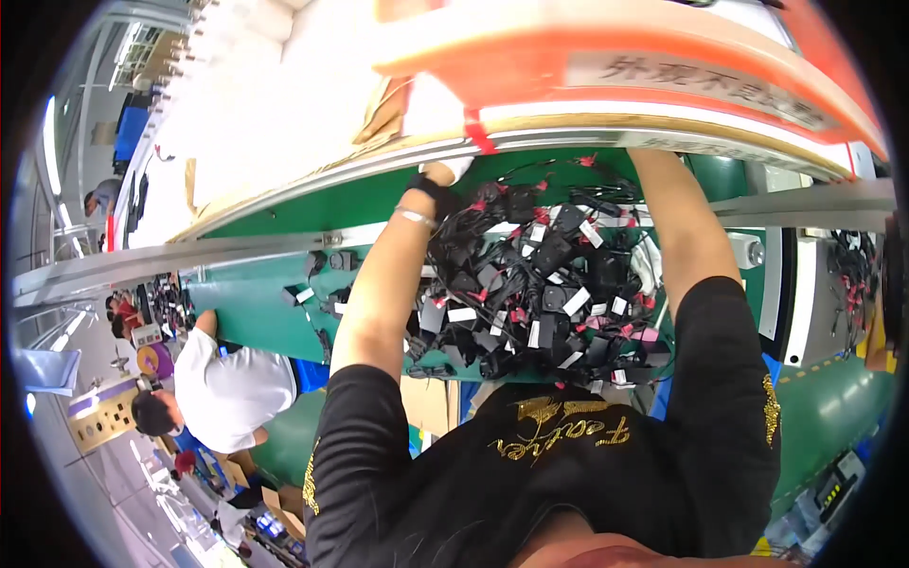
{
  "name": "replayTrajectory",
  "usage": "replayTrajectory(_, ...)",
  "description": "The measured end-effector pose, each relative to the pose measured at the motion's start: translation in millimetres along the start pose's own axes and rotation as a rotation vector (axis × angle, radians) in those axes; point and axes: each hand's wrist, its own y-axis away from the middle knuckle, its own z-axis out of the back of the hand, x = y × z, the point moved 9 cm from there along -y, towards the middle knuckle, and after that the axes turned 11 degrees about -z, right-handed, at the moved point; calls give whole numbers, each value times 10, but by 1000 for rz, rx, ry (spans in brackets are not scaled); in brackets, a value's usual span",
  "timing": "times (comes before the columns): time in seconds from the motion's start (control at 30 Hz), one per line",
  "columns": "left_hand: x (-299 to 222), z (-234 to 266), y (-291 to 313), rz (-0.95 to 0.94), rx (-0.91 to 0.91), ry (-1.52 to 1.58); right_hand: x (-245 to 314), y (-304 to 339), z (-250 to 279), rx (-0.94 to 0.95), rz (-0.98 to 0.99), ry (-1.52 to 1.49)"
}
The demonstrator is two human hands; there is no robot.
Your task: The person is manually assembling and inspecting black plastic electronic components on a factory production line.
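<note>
1. Adapters [552,254] lie heaped before you on the tabletop [246,303]; nudging the pile could tip some off the near edge.
2. The shelf [284,128] hides your right hand and most of your left hand [456,168]; I cannot tell your fingers' opening or grip. Reaching blind risks knocks.
3. Tangled cables [601,196] could snag if pulled.
</note>
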Motion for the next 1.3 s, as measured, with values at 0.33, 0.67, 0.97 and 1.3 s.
replayTrajectory(0.33,-2183,708,1212,202,-274,2069,915,1384,909,-23,-9,-1015)
replayTrajectory(0.67,-3234,458,1765,252,-266,1293,604,3042,1381,253,86,-2110)
replayTrajectory(0.97,-3916,-76,1881,242,-126,1865,272,3867,1312,114,-1,-2063)
replayTrajectory(1.3,-4224,-342,1946,517,-33,1937,126,4157,1738,-316,138,-1596)
